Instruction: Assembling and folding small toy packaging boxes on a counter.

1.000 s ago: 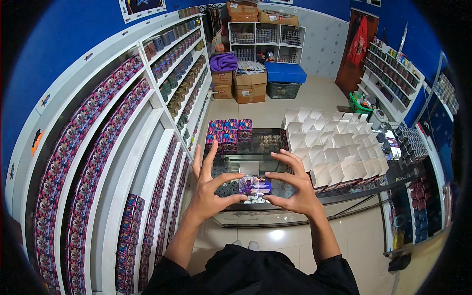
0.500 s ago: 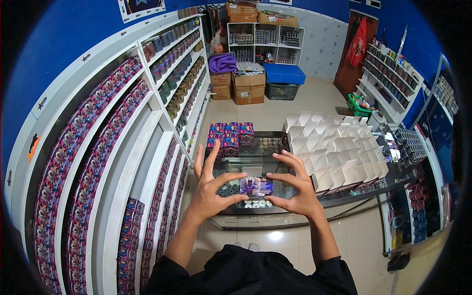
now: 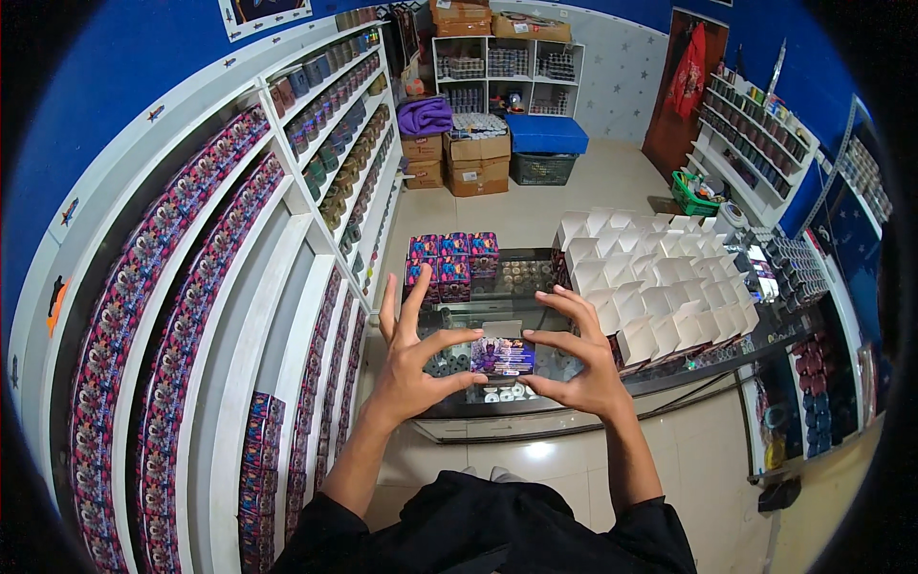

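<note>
Between my two hands is a small purple printed carton [image 3: 503, 358], with a pale flap showing at its far edge. My left hand [image 3: 413, 368] pinches its left side with thumb and forefinger, the other fingers raised and spread. On the right side, my right hand [image 3: 579, 362] grips it the same way. The carton is held over a glass-topped counter [image 3: 459, 407]. Just beyond my left hand stands a small group of closed, colourful boxes [image 3: 452, 268]. To the right of my right hand, rows of open white-flapped boxes [image 3: 655, 282] cover part of the counter.
Tall white shelves [image 3: 320, 215] run along the left, filled with patterned boxes and jars. Brown cartons [image 3: 478, 165] and a dark crate with a blue lid [image 3: 545, 163] stand at the back. A green basket [image 3: 692, 194] sits at the far right, near wall racks [image 3: 760, 143].
The view has shifted slightly. Both hands keep their pinch on the carton, which shows a little wider between them.
</note>
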The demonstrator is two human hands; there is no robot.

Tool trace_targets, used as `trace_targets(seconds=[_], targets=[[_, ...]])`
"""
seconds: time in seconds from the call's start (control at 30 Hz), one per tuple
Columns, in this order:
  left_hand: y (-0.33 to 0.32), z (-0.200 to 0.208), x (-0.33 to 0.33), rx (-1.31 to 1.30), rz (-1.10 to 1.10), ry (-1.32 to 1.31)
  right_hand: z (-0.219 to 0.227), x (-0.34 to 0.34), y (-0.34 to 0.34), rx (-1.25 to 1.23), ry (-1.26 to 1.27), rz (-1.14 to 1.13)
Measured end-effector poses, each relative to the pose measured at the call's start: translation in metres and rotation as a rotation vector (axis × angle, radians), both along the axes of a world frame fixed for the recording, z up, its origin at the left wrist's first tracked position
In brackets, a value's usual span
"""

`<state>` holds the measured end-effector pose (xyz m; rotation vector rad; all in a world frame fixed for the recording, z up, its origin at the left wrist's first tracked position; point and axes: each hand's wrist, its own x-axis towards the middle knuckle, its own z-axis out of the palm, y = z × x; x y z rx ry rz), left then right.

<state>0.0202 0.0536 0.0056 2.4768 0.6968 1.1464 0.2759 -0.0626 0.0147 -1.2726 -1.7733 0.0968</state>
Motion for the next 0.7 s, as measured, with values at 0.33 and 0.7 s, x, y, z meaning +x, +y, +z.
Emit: trace_targets(seconds=[0.33,0.7], targets=[[0.017,-0.005,0.002,-0.002,-0.016,-0.002,-0.003,0.002,0.016,-0.022,0.009,-0.018],[0.033,-0.012,0.038,-0.061,0.053,-0.011,-0.006,0.044,0.048,-0.027,0.031,0.071]])
